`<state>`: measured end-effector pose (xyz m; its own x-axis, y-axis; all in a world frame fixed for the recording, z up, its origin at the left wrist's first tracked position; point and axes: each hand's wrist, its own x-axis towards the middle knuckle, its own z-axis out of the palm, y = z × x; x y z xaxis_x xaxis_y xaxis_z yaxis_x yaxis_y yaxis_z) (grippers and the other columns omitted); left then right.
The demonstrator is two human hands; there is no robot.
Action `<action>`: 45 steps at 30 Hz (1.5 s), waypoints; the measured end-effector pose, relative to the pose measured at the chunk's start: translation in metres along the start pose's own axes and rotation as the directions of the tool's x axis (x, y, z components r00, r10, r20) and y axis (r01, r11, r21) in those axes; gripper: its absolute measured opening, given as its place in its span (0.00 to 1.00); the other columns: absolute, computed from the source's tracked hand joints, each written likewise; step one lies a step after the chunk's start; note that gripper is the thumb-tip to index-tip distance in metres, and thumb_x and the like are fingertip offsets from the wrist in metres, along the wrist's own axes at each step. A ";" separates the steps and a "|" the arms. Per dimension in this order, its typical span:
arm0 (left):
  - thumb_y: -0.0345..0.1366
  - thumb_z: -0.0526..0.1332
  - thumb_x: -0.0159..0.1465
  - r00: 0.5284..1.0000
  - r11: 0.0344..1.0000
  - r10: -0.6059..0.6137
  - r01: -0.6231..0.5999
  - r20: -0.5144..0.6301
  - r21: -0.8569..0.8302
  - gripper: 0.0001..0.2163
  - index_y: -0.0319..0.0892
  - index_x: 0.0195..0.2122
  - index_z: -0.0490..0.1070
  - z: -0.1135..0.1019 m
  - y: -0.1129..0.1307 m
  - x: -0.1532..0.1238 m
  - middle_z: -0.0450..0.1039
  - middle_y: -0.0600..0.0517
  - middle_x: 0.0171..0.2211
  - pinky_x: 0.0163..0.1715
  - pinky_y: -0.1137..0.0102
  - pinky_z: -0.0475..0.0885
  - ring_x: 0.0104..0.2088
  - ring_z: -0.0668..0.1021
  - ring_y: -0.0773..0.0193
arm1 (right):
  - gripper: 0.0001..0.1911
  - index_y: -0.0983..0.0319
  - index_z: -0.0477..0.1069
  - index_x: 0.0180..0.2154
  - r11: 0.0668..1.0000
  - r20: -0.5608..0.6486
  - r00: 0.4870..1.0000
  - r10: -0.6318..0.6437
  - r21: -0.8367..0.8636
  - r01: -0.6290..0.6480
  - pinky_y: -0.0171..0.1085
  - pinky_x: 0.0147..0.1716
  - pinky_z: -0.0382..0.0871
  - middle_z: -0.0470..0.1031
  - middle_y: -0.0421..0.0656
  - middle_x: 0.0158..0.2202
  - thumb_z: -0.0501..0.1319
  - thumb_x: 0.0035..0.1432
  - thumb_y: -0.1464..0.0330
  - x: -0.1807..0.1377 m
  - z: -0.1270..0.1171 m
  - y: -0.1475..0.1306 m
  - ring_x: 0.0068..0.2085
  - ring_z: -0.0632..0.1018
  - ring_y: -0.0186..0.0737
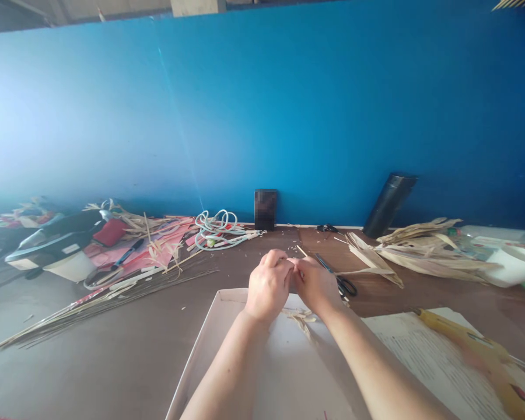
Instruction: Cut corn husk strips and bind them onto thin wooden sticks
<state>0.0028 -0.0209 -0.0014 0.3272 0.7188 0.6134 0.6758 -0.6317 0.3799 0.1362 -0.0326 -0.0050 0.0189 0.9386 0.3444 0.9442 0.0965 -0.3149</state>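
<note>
My left hand (269, 286) and my right hand (317, 284) meet above the far end of a shallow white box (216, 326). Both have their fingers bent and pinched together, fingertips touching; whatever is between them is too small or hidden to name. Thin pale strips of dry husk (301, 318) lie in the box below the hands. Just beyond my right hand are dark-handled scissors (345, 286), partly covered by that hand. A thin pale stick (301, 251) shows behind the fingers; I cannot tell whether it is held.
Dry corn husks (429, 256) lie at right, near a leaning black cylinder (389, 204). A yellow glue gun (468, 338) rests on a printed sheet (413, 344). Leftward are a coiled pale-blue cord (219, 230), pink paper (114, 256) and thin sticks (114, 306). A blue wall (262, 105) stands behind.
</note>
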 end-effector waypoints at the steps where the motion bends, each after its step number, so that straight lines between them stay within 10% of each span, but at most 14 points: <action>1: 0.35 0.51 0.64 1.000 0.999 -0.025 0.025 -0.002 0.035 0.11 0.46 0.35 0.74 -0.001 0.001 0.000 0.68 0.49 0.39 0.36 0.73 0.68 0.38 0.71 0.65 | 0.18 0.52 0.69 0.49 1.000 0.009 1.000 0.008 0.015 -0.009 0.33 0.27 0.59 0.74 0.41 0.40 0.50 0.59 0.69 0.000 0.001 0.001 0.34 0.75 0.37; 9: 0.35 0.53 0.62 0.997 0.984 -0.080 0.080 -0.007 0.159 0.10 0.48 0.32 0.75 -0.006 0.006 0.002 0.64 0.50 0.31 0.31 0.73 0.65 0.34 0.67 0.64 | 0.23 0.61 0.63 0.55 0.993 0.031 0.998 0.063 0.096 -0.066 0.35 0.36 0.63 0.72 0.48 0.48 0.47 0.59 0.70 0.003 0.004 0.002 0.42 0.75 0.42; 17: 0.29 0.50 0.63 0.979 0.990 0.141 -0.142 0.149 -0.005 0.11 0.45 0.40 0.69 -0.002 0.004 0.000 0.67 0.50 0.50 0.42 0.70 0.68 0.43 0.70 0.64 | 0.15 0.60 0.69 0.45 1.000 0.128 0.992 0.008 0.010 -0.009 0.33 0.26 0.58 0.75 0.47 0.40 0.50 0.57 0.71 0.002 0.000 -0.002 0.34 0.76 0.40; 25: 0.32 0.49 0.64 0.989 0.991 -0.121 0.117 0.085 0.058 0.08 0.43 0.35 0.68 0.000 -0.005 0.001 0.70 0.50 0.32 0.34 0.72 0.66 0.33 0.72 0.65 | 0.10 0.56 0.69 0.39 0.970 -0.021 1.000 0.022 0.242 -0.017 0.32 0.27 0.59 0.75 0.38 0.32 0.53 0.57 0.66 0.001 0.003 -0.002 0.30 0.74 0.36; 45: 0.34 0.49 0.64 0.971 0.964 -0.240 0.240 0.012 -0.119 0.07 0.43 0.34 0.66 0.005 -0.006 0.001 0.71 0.52 0.31 0.34 0.74 0.65 0.32 0.73 0.67 | 0.09 0.59 0.71 0.35 0.894 -0.197 0.980 -0.019 0.436 0.105 0.33 0.31 0.64 0.73 0.42 0.32 0.54 0.57 0.66 0.000 0.006 -0.004 0.29 0.73 0.36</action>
<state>0.0023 -0.0145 -0.0069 0.1635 0.8529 0.4959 0.6512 -0.4709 0.5952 0.1309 -0.0306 -0.0090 0.0653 0.8527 0.5183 0.7024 0.3297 -0.6308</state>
